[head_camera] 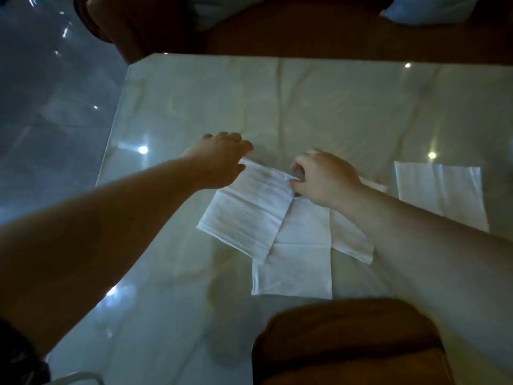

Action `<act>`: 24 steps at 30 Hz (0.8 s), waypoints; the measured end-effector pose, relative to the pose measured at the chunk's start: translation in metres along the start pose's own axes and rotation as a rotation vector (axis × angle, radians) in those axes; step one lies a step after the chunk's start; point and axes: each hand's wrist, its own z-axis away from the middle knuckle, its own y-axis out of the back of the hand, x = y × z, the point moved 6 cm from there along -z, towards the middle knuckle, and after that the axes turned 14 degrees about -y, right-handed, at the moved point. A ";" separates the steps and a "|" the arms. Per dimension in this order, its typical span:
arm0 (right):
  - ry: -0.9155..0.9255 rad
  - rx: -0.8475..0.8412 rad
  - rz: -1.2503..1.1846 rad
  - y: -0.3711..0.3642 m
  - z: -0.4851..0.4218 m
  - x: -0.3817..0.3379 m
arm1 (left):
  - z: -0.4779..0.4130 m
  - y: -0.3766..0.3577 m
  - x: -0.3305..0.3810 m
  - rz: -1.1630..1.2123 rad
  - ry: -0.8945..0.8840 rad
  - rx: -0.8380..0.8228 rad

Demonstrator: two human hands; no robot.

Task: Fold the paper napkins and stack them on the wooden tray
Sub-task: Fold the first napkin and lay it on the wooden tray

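A white paper napkin (247,215) lies half-lifted in the middle of the table, folded over. My left hand (219,159) grips its far left corner. My right hand (324,179) pinches its far right corner between thumb and fingers. Under it lies a second flat napkin (297,262), nearer to me. A third napkin (352,240) pokes out beneath my right forearm. Another unfolded napkin (441,193) lies flat at the right. A brown wooden thing (347,343), perhaps the tray, shows at the near edge; I cannot tell for sure.
The table (305,101) has a glossy glass top over pale cloth, with its left edge running diagonally beside a shiny tiled floor (50,112). A dark wooden chair (144,26) stands at the far side. A pale cushion (427,9) sits top right.
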 end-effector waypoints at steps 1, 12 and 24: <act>-0.001 0.005 -0.003 -0.001 -0.002 0.000 | -0.001 -0.003 -0.002 0.054 0.014 -0.025; 0.037 0.062 -0.272 0.016 -0.003 -0.016 | 0.018 0.006 -0.011 0.224 0.073 0.089; 0.336 0.077 -0.220 -0.003 0.087 -0.055 | 0.109 0.016 0.028 0.114 -0.087 0.168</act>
